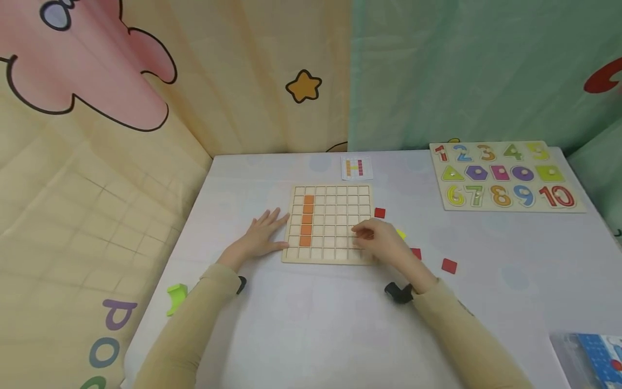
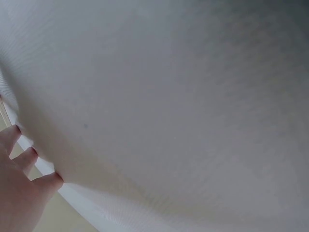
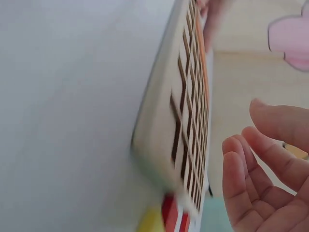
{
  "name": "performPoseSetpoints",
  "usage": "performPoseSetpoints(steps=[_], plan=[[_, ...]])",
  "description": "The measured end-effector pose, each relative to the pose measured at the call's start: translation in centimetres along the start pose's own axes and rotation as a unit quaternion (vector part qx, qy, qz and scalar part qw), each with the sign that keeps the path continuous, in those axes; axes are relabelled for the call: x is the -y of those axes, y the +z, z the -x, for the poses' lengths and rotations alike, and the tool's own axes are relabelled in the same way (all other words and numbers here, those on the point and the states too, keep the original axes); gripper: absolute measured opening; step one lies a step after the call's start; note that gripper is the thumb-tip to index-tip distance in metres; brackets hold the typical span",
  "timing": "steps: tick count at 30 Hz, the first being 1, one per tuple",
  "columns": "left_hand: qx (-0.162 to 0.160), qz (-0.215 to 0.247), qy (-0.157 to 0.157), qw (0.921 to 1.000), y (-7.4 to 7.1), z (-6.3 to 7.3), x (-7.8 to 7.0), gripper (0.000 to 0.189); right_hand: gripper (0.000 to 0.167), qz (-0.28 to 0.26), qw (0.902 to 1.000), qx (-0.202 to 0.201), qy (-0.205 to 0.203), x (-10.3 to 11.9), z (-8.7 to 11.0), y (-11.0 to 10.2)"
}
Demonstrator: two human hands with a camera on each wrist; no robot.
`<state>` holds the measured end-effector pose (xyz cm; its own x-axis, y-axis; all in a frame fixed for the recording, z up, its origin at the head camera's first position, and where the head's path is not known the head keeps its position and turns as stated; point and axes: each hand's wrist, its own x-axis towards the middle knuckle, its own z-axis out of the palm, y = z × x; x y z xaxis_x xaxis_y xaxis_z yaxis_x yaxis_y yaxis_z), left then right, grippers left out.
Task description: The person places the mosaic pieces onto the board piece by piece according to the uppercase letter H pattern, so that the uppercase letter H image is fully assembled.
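Note:
A wooden grid board (image 1: 340,259) lies on the white table, with a column of orange squares (image 1: 306,220) in its left part. My left hand (image 1: 257,237) rests on the table with fingers spread, thumb and fingertips right at the board's left edge. Over the board's right edge hovers my right hand (image 1: 384,240), its fingers loosely bent. In the right wrist view, a gap shows between thumb and fingers of this hand (image 3: 270,179), and nothing is in it. Beside the board are a red square (image 1: 380,213), another red square (image 1: 416,253) and a yellow piece (image 1: 400,234), partly hidden by the right hand.
A third red square (image 1: 449,266) lies farther right. Behind the board is a small pattern card (image 1: 357,168). A number-and-shape puzzle board (image 1: 525,158) sits at the back right, a clear case (image 1: 566,351) at the front right, and a lime-green piece (image 1: 177,298) near the left edge.

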<state>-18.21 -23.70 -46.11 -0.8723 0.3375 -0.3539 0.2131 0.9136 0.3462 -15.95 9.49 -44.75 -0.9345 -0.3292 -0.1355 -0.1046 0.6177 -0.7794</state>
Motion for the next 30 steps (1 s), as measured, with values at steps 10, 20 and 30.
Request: performPoseSetpoints(steps=[10, 20, 30], plan=[[0.001, 0.007, 0.002, 1.0, -0.2, -0.1, -0.1, 0.084, 0.037, 0.03, 0.9938, -0.051, 0.095, -5.0, 3.0, -5.3], [0.002, 0.013, -0.005, 0.9999, 0.0, -0.1, 0.1, 0.085, 0.04, 0.031, 0.9922, -0.049, 0.111, -6.5, 3.3, -5.8], [0.001, 0.012, -0.005, 0.9999, 0.0, -0.1, 0.0, 0.085, 0.042, 0.05, 0.9896, -0.036, 0.13, -6.3, 2.3, -5.2]])
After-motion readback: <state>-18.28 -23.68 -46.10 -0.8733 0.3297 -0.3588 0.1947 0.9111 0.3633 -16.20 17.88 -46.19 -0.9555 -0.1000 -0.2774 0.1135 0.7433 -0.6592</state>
